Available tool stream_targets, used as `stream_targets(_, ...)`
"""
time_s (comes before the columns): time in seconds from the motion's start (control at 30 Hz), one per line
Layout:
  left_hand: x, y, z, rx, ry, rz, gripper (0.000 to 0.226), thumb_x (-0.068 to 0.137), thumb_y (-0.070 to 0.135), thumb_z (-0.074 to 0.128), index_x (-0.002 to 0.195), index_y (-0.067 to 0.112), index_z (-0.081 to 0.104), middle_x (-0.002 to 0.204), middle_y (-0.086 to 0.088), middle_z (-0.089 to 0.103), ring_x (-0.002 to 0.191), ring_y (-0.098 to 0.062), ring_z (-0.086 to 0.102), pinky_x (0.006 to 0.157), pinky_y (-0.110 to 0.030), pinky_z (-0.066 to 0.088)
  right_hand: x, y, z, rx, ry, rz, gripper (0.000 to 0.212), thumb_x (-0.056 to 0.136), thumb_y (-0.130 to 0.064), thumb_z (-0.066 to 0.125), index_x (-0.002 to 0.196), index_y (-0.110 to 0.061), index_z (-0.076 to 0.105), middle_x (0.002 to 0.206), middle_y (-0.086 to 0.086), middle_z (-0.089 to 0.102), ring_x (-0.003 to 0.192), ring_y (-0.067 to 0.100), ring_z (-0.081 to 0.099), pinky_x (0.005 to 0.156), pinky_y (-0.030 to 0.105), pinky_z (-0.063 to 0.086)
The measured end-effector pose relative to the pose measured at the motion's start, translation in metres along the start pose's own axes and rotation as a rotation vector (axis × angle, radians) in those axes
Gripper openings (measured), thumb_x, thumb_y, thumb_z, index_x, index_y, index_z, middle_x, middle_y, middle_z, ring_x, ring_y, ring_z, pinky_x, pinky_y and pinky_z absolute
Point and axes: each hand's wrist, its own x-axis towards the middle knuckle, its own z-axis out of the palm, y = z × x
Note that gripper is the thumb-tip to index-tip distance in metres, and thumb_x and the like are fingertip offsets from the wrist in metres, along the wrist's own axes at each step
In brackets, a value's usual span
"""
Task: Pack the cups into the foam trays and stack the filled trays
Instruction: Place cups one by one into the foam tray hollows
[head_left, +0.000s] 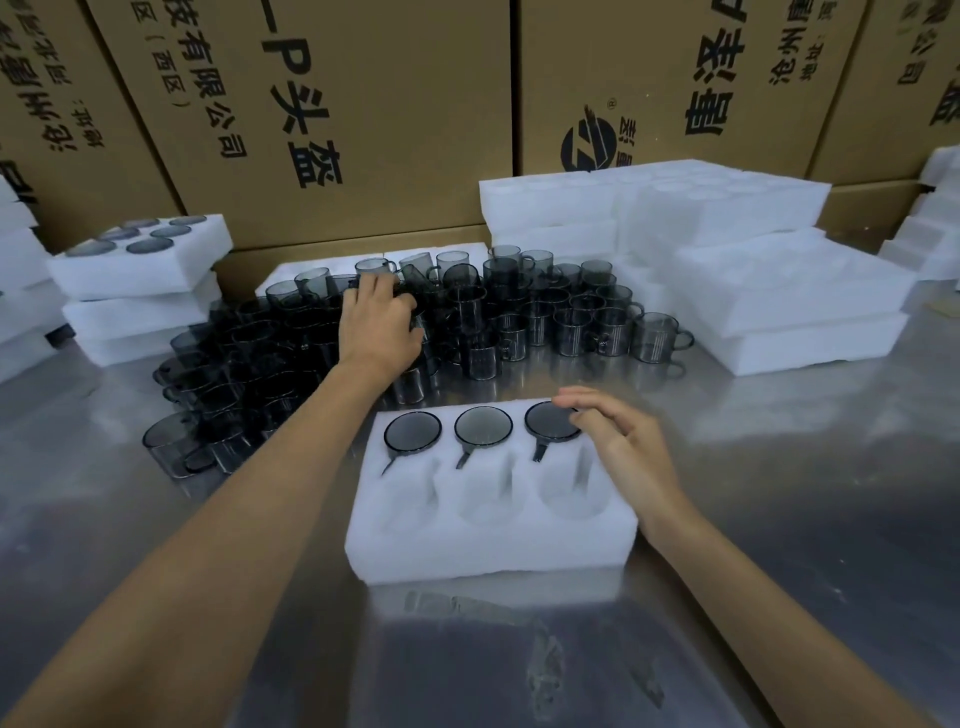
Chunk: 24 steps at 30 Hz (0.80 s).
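- Steel table (779, 493) holds a foam tray (488, 540), three cups (483, 426) seated.
- Left hand (379, 322) reaches among loose cups (519, 312); grip unclear.
- Right hand (623, 441), fingers loosely apart, touches the tray's rightmost cup (550, 421).

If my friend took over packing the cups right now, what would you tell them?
Left hand: reaching into the pile of loose cups, fingers curled on one; the grip is partly hidden.
Right hand: open, fingertips touching the right packed cup.
Front tray: back row holds three cups, front three pockets empty.
Done: filled trays stacked at the left.
Left: fill the front row, stack the tray, then use the empty trays at the right.
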Motion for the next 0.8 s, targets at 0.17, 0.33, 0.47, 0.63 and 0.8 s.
stream_targets(0.17,0.012,0.005,0.004,-0.047,-0.031,-0.018,0.024,0.095,0.027,0.060,0.111,0.012,0.070,0.137,-0.008,0.050,0.134,-0.027,0.035,0.109,-0.040,0.025,-0.001,0.000,-0.002,0.019,-0.006,-0.009,0.027,0.092,-0.004,0.058,0.091,-0.022,0.078,0.110,-0.019,0.071,0.116,-0.002,0.057,0.092,0.014,0.040)
stream_targets(0.33,0.005,0.016,-0.025,-0.289,0.078,-0.078,0.021,0.096,0.021,0.056,0.106,0.004,0.063,0.128,-0.014,0.052,0.124,-0.032,0.042,0.105,-0.042,0.035,-0.002,-0.004,-0.007,0.025,-0.033,0.008,0.032,0.092,-0.001,0.054,0.096,-0.024,0.077,0.108,-0.019,0.072,0.109,-0.004,0.062,0.092,0.015,0.045)
stream_targets(0.47,-0.027,0.033,-0.067,-0.628,-0.045,0.076,0.012,0.097,0.022,0.056,0.085,0.025,0.056,0.101,0.005,0.056,0.096,-0.014,0.056,0.080,-0.029,0.039,0.001,-0.015,-0.012,-0.026,0.017,-0.013,0.032,0.093,-0.006,0.056,0.101,-0.030,0.075,0.102,-0.024,0.072,0.098,-0.006,0.064,0.080,0.015,0.047)
stream_targets(0.63,-0.080,0.068,-0.099,-0.866,-0.446,0.440,0.010,0.092,0.014,0.067,0.084,0.017,0.061,0.134,0.003,0.054,0.123,-0.010,0.054,0.105,-0.026,0.043,-0.001,-0.046,-0.021,-0.036,-0.125,-0.115,0.035,0.090,-0.007,0.057,0.119,-0.025,0.067,0.118,-0.013,0.070,0.116,0.001,0.061,0.096,0.017,0.048)
stream_targets(0.8,-0.103,0.082,-0.101,-0.777,-0.529,0.569,0.009,0.094,0.017,0.065,0.103,0.017,0.067,0.138,0.010,0.043,0.125,-0.007,0.044,0.104,-0.029,0.042,-0.018,-0.070,-0.041,-0.031,-0.452,0.004,0.056,0.090,0.004,0.057,0.137,-0.026,0.051,0.125,-0.004,0.068,0.116,0.008,0.063,0.091,0.019,0.048)
